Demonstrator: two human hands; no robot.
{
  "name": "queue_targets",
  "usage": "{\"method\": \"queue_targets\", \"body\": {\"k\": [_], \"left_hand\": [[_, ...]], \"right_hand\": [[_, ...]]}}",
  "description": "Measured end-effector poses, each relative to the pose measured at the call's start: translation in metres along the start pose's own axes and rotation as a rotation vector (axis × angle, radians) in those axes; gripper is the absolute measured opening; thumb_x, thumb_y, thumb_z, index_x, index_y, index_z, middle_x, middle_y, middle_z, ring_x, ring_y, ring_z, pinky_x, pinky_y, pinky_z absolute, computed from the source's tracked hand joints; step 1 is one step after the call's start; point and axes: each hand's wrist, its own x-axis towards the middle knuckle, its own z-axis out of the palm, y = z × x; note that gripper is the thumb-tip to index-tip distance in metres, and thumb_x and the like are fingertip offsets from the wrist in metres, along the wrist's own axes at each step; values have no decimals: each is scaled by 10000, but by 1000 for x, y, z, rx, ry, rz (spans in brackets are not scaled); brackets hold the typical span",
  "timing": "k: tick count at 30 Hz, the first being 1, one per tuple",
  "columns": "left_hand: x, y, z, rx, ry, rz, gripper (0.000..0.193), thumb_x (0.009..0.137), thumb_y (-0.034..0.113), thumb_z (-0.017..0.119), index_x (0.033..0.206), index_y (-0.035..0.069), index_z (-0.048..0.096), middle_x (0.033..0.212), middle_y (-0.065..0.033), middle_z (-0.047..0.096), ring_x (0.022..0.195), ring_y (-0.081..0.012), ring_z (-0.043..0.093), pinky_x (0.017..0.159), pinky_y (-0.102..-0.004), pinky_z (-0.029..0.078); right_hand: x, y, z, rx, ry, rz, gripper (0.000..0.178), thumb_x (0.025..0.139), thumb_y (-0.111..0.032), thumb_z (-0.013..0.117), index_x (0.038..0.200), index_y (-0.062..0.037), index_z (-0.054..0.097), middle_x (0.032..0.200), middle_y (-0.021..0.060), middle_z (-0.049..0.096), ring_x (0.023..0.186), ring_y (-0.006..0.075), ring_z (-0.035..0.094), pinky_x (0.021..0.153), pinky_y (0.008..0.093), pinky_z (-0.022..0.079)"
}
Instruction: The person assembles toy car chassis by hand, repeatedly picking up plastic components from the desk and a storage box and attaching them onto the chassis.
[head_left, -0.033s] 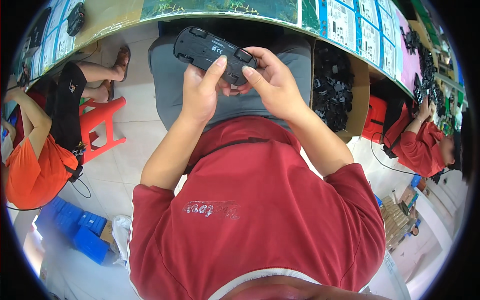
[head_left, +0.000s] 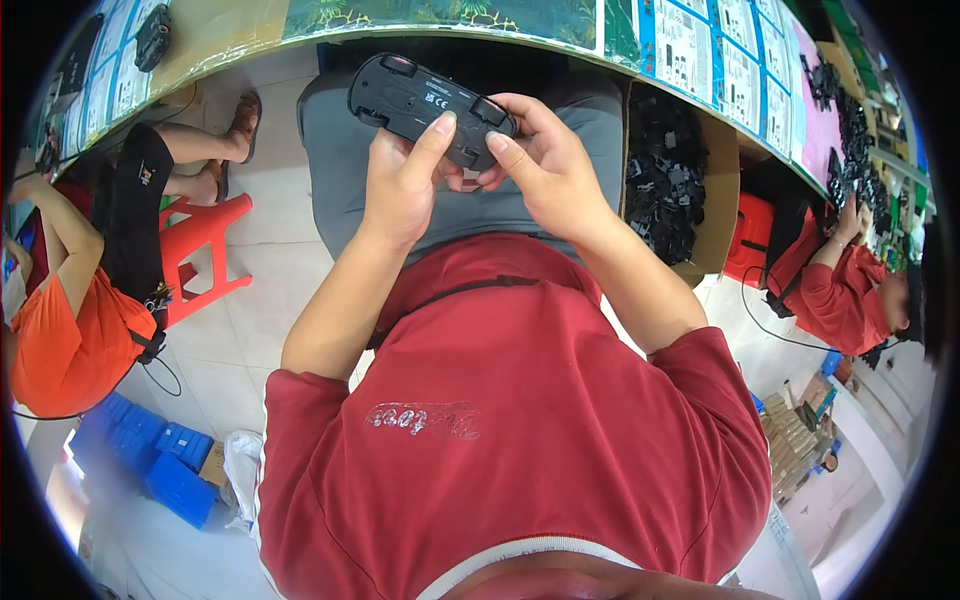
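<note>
Head view, looking straight down — I've got both hands up over the lap, just under the curved edge of the workbench (head_left: 250,25). Between them sits a black computer mouse (head_left: 425,100), flipped belly-up so its flat underside with a small label faces me. The left hand (head_left: 400,185) grips its near side from below, index finger stretched up and pressing on the underside near the middle. The right hand (head_left: 545,165) closes on the right end of the mouse, thumb tip on the underside just beside that left index finger, the other fingers curled behind the shell where I can't see them. So both hands are clamped on the one mouse, held above the grey trousers (head_left: 340,180), clear of the bench.

Around that: my red shirt (head_left: 520,430) fills the lower half of the picture. To the right of the knees, a cardboard box (head_left: 715,190) full of small black plastic parts (head_left: 660,180). On the left, a red plastic stool (head_left: 205,250) with a person in an orange top (head_left: 60,330) seated at the bench, and a stack of blue trays (head_left: 150,455) on the floor below. Far right — another person in a red top (head_left: 835,290), arms up at the bench. Printed sheets (head_left: 720,50) line the bench surface top right.
</note>
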Motion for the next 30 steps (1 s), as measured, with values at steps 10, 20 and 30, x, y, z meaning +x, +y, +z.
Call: {"method": "queue_targets", "body": {"k": [10,20,30], "left_hand": [[3,4,-11,-137,79,3,309,1043,230,543,1285,38,518,1199,-106,637,955,-195,689,763,-343,599],[62,105,-108,455,193,73,432,973,258,681,1299,17,534,1156,-97,667,925,-188,698,650,-337,620],[140,209,-185,959,481,-50,477,952,426,668,1144,-11,684,992,-81,704,792,-155,662,692,-285,544]], "right_hand": [[11,10,12,7,-15,-36,351,1021,-118,594,1328,33,512,973,71,627,761,120,647,685,259,565],[102,-2,-108,-877,742,-551,125,905,-111,687,945,6,706,784,111,695,658,205,671,611,331,527],[108,5,-97,-1130,769,-663,51,846,-105,693,836,-56,689,759,66,635,644,240,646,585,363,509]]}}
